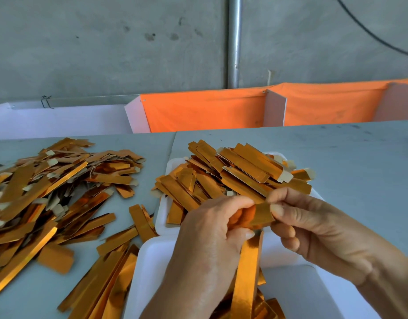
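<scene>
Gold foil card fills the head view. The strip (262, 214) in hand sits low at centre, above the near tray (152, 256), which is white. The left hand (210, 245) has its grip clamped on the strip's left part, with thumb and curled fingers around it. The right hand (325, 231) pinches the strip's right end between thumb and forefinger. The short top stretch runs between the two grips from 9 to 3 o'clock, and a long tail hangs below the left thumb toward 6 o'clock, into the near tray.

At 12 o'clock, just beyond the fingers, a heap of folded strips (239, 171) overflows the far tray (160, 217). At 9 o'clock a loose pile (49, 192) spreads over the grey worktop (359, 157), and some of its strips lap the near tray's left edge. Open worktop lies at 2 to 3 o'clock, up to the orange cloth (210, 111) along its far edge.
</scene>
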### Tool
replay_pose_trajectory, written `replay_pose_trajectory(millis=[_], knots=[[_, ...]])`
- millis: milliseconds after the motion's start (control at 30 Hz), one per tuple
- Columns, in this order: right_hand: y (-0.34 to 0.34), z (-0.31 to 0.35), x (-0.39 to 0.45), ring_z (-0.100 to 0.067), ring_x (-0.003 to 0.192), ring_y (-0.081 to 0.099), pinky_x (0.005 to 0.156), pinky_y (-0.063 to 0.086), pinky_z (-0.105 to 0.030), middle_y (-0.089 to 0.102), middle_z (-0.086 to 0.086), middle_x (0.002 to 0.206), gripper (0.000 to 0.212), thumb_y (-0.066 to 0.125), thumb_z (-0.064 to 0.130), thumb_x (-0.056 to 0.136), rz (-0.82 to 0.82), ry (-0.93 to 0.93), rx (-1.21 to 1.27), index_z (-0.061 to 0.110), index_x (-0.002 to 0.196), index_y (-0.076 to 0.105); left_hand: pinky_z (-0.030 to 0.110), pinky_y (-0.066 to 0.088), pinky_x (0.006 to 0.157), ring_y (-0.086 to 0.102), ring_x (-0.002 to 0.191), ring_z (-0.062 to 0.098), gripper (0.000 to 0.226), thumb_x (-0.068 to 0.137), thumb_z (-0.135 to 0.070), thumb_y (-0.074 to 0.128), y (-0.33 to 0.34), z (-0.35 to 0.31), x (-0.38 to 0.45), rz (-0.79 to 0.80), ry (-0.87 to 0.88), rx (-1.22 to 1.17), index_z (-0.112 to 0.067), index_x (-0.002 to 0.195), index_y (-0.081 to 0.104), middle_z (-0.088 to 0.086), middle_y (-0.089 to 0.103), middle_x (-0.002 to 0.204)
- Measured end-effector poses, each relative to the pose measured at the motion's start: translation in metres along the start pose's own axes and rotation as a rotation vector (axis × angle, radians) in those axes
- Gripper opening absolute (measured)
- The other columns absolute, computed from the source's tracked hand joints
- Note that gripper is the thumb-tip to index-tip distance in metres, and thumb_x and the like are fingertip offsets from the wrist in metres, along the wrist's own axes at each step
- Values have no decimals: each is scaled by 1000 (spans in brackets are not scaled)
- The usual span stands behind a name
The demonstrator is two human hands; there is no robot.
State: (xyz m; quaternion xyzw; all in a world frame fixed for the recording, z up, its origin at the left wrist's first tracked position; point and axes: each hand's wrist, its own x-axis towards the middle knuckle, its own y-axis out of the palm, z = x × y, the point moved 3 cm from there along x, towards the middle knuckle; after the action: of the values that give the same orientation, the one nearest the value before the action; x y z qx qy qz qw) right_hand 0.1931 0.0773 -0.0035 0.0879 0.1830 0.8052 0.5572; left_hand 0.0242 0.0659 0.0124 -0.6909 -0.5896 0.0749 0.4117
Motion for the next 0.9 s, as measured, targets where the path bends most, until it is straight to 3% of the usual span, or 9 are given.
replay_pose_trajectory(millis=[233,367,667,767,900], knots=[[2,1,0,-16,44,49,42,44,-22,51,-11,54,16,73,12,64,-73,19,-187,10,78,66,0,38,81,45,103,-12,44,85,-32,66,1,-2,0,14,58,96,-45,125,52,-31,54,115],[1,0,0,-17,44,50,42,45,-21,52,-13,54,17,63,9,68,-96,12,-198,7,85,63,9,39,91,43,110,-10,45,86,-32,65,1,0,1,16,48,120,-46,126,51,-31,52,120],[1,0,-2,-17,44,51,42,46,-21,53,-13,55,18,62,8,69,-78,5,-176,7,87,62,-4,36,78,44,100,-20,43,83,-29,69,0,3,1,50,15,64,-46,121,56,-42,47,92],[0,-1,-1,-17,45,52,43,47,-21,56,-13,57,22,64,9,69,-87,4,-229,6,90,60,-4,32,81,43,97,-17,45,85,-30,66,0,2,1,48,51,112,-46,125,54,-36,53,109],[-1,-1,0,-17,47,56,45,48,-20,60,-13,59,24,75,10,75,-73,-10,-285,3,92,59,-4,19,88,34,114,-12,44,90,-29,60,1,-1,2,86,130,184,-44,130,51,-28,52,126]])
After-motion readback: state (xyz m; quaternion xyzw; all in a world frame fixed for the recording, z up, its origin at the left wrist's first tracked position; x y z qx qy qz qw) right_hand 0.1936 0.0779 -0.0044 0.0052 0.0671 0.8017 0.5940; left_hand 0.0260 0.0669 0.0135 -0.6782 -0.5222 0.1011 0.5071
